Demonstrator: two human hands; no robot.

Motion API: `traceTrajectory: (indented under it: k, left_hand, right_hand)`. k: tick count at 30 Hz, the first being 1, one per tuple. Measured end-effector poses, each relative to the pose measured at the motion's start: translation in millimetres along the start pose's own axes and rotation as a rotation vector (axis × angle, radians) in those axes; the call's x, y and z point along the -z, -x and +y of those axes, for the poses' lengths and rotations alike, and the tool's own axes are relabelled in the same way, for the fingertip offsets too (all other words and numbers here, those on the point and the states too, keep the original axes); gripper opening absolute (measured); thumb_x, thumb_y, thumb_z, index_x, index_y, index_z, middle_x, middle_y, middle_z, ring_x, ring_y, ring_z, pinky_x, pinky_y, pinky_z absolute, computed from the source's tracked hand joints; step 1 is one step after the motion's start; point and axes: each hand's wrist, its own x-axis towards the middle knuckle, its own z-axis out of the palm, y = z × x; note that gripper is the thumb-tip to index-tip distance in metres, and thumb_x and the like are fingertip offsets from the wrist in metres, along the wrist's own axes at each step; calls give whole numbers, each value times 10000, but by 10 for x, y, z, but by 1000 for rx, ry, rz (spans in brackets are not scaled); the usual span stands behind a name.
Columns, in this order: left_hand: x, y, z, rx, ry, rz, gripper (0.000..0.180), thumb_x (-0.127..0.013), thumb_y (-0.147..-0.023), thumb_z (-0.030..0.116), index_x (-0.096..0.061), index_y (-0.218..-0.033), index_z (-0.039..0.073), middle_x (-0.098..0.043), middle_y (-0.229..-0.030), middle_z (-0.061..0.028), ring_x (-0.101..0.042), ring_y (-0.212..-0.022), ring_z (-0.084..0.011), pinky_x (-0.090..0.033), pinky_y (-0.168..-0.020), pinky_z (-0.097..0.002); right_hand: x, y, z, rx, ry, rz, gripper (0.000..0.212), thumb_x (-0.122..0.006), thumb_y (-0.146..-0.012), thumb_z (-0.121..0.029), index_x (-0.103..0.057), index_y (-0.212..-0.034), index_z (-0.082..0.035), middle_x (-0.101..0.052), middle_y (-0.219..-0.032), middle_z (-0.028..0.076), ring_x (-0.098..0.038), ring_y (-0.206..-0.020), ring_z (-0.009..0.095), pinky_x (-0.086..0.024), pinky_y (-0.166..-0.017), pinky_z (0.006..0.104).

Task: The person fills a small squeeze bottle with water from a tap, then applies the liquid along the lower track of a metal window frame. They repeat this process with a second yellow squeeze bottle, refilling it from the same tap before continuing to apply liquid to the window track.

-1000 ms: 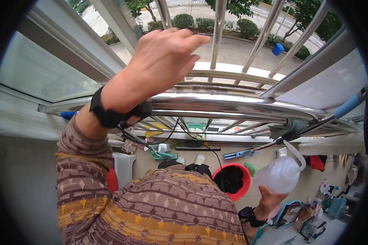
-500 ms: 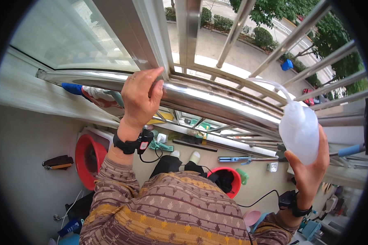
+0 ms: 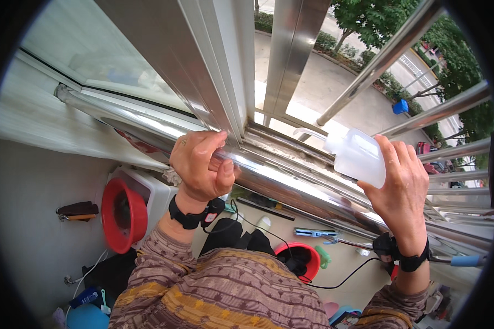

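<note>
Closest to you is your own patterned sweater (image 3: 230, 285), its sleeves reaching forward. Your left hand (image 3: 200, 167) hovers over or rests upon the metal rail (image 3: 304, 191); contact cannot be told. Its fingers are half curled, thumb set apart, with nothing visible in its hold. It may be placed there to steady you as you lean out, or to stay ready by the spout.

Your right hand (image 3: 400, 186) wraps the base of a translucent bottle (image 3: 362, 157), thumb on the near side, fingers over the far side. The bottle lies to the right of your left hand, well apart from it, tipped onto its side. Its thin spout (image 3: 308, 132) points left, toward the window frame (image 3: 203, 71), above the grimy sill track (image 3: 293, 152). Holding it by the base seems meant to leave the spout clear and aimed low.

Below the rail, by your feet, a red bucket (image 3: 315, 263) holds something dark. Beyond the sill stand metal bars (image 3: 362, 71), then pavement, a blue bin (image 3: 400, 106) and trees (image 3: 362, 22).
</note>
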Motion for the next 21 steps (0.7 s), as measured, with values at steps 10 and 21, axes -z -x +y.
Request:
traceTrajectory:
  k: [10,21]
  left_hand:
    - [31,-8,-5,14,-26,-9,345,-565,-920,351,-614,-1100,61,-666,-821,-93,-620,-633,-244,-463,-579,-355]
    - [32,-7,18,35,-15,-31,379,-513,-962,371,-606,-1069,20,-623,-782,-98,-585,-654,-243,-477,-613,-376]
  right_hand:
    - [-320,-386,-105,101,-54,-20,775,-905,-515,-106,-599,-1225,-56,-608,-986,104,-601,-910,311,-489,-763,410]
    - [-326,-469,-221,138,-79,61,646,-861,-566,-82,-607,-1160,-79,-565,-912,81,-586,-857,285,-474,-719,392]
